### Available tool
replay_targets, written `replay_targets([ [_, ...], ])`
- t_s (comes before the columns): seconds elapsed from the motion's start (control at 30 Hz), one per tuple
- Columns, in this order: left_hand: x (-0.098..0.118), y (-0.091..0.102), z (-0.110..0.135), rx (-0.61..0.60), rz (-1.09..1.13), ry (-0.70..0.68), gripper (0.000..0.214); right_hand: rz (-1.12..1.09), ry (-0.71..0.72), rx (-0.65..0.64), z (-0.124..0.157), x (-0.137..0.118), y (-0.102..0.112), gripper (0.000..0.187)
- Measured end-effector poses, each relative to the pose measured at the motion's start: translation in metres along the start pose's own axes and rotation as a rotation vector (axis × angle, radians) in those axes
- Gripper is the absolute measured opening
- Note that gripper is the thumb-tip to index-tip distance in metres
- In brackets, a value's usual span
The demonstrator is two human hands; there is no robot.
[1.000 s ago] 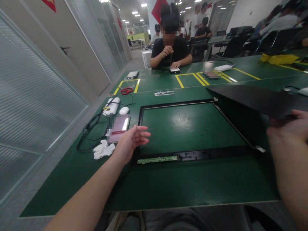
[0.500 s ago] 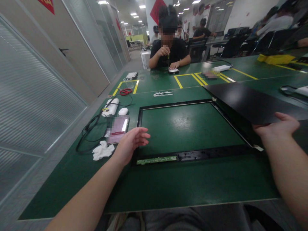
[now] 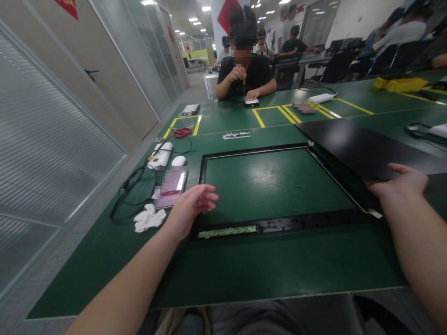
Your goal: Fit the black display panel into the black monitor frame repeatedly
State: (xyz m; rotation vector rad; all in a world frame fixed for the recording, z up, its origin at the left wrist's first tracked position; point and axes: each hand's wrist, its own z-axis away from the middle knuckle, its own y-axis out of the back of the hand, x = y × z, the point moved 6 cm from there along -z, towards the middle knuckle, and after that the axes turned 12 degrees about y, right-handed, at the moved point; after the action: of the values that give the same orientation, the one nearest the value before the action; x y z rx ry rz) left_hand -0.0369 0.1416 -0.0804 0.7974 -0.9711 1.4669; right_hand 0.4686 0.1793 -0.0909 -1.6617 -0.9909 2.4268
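A thin black flat panel (image 3: 356, 144) is at the right, tilted, with part of it over the right side of a black rectangular frame (image 3: 300, 223). My right hand (image 3: 401, 184) grips the panel's near edge, thumb on the upper side and the other fingers mostly hidden underneath. The frame lies flat on the green table, and a narrow green circuit board (image 3: 226, 231) sits along its near bar. At the frame's left side is my left hand (image 3: 195, 204), holding nothing, with its fingers stretched out; whether it touches the frame I cannot tell.
Left of the frame are a phone (image 3: 171, 186), a crumpled white tissue (image 3: 149, 217), a white mouse (image 3: 179, 161), a white power strip (image 3: 160, 156) with black cables, and red-handled scissors (image 3: 182, 133). White strips (image 3: 236, 135) lie beyond it. Across the table, a person (image 3: 246, 70) works on a small device.
My right hand has shifted very slightly to the left at the panel's edge. The left hand and the frame stay where they were.
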Motion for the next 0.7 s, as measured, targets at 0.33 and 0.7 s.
replay_targets([
  [0.33,0.003,-0.002,0.003,0.007,0.003,-0.003,0.028,-0.089,0.117,0.038,0.001,-0.021,-0.008,0.023],
  [0.7,0.006,0.004,0.001,0.09,0.122,0.01,0.02,-0.043,0.309,-0.299,-0.006,-0.038,-0.015,0.017],
])
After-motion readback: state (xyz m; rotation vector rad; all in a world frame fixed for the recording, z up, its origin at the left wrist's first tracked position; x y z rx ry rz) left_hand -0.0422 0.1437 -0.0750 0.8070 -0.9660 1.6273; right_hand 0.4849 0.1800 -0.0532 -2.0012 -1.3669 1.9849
